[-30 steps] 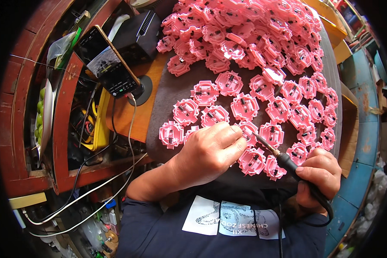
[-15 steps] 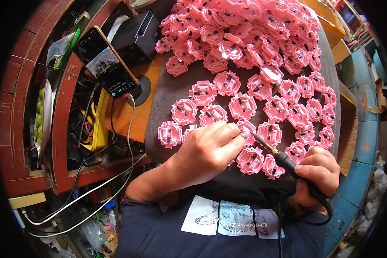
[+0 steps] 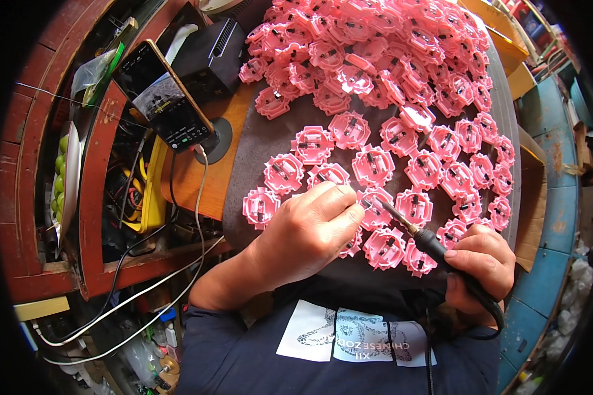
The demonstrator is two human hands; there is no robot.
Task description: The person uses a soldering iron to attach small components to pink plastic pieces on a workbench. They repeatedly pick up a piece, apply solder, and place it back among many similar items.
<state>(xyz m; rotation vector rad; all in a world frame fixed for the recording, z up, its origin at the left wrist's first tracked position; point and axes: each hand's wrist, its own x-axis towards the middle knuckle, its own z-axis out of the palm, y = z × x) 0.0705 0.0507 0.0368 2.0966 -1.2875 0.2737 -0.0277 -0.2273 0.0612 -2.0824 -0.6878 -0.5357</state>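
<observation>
Gripping the dark handle of a soldering iron [image 3: 431, 244], the right hand [image 3: 482, 268] sits at the lower right of the desk [image 3: 260, 135], thumb and fingers wrapped around the handle while a black cord [image 3: 496, 324] loops down from its rear end. The metal shaft slants up and to the left, its tip over or against a pink housing [image 3: 373, 217] that lies just beside the left hand [image 3: 311, 225]; whether the tip touches it is too fine to tell. The left hand has its fingers curled in close, knuckles up, with thumb and forefinger toward that same housing; their tips are partly hidden, so I cannot tell whether they pinch anything. More pink pieces [image 3: 372, 166] with small black parts inside lie spread around both hands, some near one another and some touching, and a large pink heap [image 3: 375, 52] covers the far end of the desk. To the left, a phone [image 3: 161, 99] leans on a round black stand [image 3: 221, 141] with a pale cable [image 3: 203, 191] plugged into its lower edge, and a black box [image 3: 204, 62] stands behind it. Farther left, green round fruits [image 3: 60, 172] rest in a white dish [image 3: 74, 164].
</observation>
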